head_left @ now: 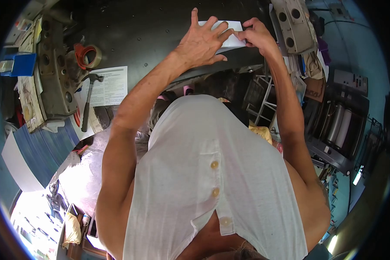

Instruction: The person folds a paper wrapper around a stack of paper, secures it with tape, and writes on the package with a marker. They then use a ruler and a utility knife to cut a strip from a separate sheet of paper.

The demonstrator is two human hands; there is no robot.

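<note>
A small white sheet of paper [231, 40] lies on the dark metal worktop [138, 30]. My left hand [201, 41] rests flat on the sheet with its fingers spread, pressing it down. My right hand [258, 37] pinches the sheet's right edge between thumb and fingers. The two hands touch each other over the paper. Most of the sheet is hidden under them.
A hammer [89, 97] lies on a printed page [110, 86] at the left, next to an orange tape roll [87, 55] and a grey perforated metal part [54, 73]. Another grey casting [294, 24] sits right of the hands. A roller machine [340, 125] stands at far right.
</note>
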